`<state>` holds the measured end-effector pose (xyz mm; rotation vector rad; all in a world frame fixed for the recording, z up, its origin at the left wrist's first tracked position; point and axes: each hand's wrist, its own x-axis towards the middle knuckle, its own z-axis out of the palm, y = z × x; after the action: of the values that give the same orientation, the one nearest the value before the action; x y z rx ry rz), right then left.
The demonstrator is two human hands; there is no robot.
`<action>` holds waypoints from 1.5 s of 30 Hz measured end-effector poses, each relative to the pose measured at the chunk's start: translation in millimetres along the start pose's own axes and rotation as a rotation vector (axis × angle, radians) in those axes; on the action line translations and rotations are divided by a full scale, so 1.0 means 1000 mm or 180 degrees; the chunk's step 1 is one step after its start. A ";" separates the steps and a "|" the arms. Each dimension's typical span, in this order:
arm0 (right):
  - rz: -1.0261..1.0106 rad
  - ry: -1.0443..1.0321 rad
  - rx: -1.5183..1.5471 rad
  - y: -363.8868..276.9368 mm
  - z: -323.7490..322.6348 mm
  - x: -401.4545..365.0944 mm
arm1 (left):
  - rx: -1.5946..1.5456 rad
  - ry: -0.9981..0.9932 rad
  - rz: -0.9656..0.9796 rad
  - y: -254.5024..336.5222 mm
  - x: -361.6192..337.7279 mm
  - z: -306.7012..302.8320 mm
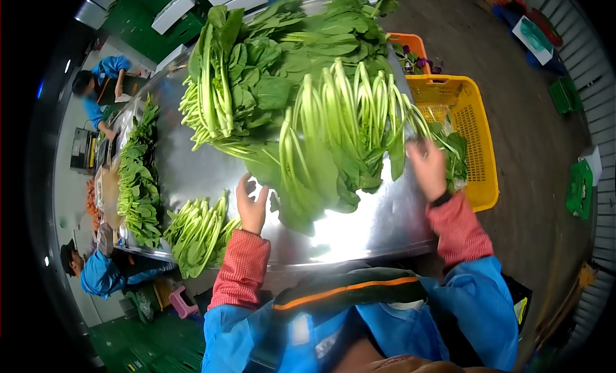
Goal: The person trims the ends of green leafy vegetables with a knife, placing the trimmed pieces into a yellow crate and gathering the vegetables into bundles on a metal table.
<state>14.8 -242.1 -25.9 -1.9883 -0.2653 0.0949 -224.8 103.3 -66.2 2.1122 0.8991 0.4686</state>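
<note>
A large heap of leafy greens with thick pale-green stalks (333, 106) lies on the metal table (391, 225) in front of me. My left hand (252, 206) is just below the heap's left part, thumb and fingers apart, with nothing in it. At the right edge of the heap, my right hand (428, 171) is raised beside the outermost stalks, its fingers parted and slightly blurred. Between my hands, broad leaves (314, 199) hang toward me over the shiny tabletop. A smaller bunch of greens (199, 235) lies left of my left hand at the near edge.
A yellow crate (484, 148) with some leaves inside stands right of the table, and an orange crate (410, 42) is behind it. A row of greens (138, 180) lines the left edge. Two people in blue, one person (102, 270) nearer, work at the left.
</note>
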 end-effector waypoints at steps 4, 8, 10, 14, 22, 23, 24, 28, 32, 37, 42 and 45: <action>0.0025 0.0334 -0.1903 0.085 -0.011 0.085 | -0.0651 -0.0275 0.0231 0.056 -0.008 0.008; 0.0484 -0.0275 -0.1901 0.126 -0.009 0.102 | -0.1028 -0.1012 0.0607 0.105 -0.024 0.051; 0.0485 0.0029 -0.1810 0.115 -0.009 0.093 | -0.0982 -0.1377 0.0715 0.119 -0.026 0.077; 0.0021 0.0680 -0.1833 0.062 -0.045 0.065 | -0.1562 -0.2088 0.0339 0.185 -0.028 0.110; -0.0187 0.0491 -0.0214 -0.035 -0.083 -0.018 | -0.1781 -0.2145 0.1124 0.257 -0.025 0.192; -0.0112 0.0442 0.0097 -0.029 -0.078 -0.026 | -0.2055 -0.2289 0.1016 0.263 -0.027 0.195; -0.0233 0.0386 0.0360 -0.025 -0.074 -0.034 | -0.2324 -0.2435 0.0901 0.271 -0.030 0.196; 0.0127 -0.0110 0.1397 -0.016 -0.076 -0.056 | -0.2317 -0.3350 0.0074 0.282 -0.034 0.186; 0.0254 -0.0505 0.1640 -0.022 -0.093 -0.065 | -0.2454 -0.2698 0.1123 0.287 -0.051 0.195; 0.0512 -0.0750 0.2326 -0.048 -0.117 -0.070 | -0.3276 -0.3458 0.0288 0.334 -0.060 0.163; -0.0170 0.0391 0.0944 -0.028 -0.137 -0.055 | -0.2390 -0.3376 0.0272 0.328 -0.048 0.164; -0.1186 0.0835 -0.0886 -0.028 -0.142 -0.050 | -0.2074 -0.3330 0.0132 0.307 -0.052 0.171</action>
<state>-11.2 -368.5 56.5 -2.1615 -0.4931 -0.4603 -24.6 -160.3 63.0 1.4388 0.0556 -0.3103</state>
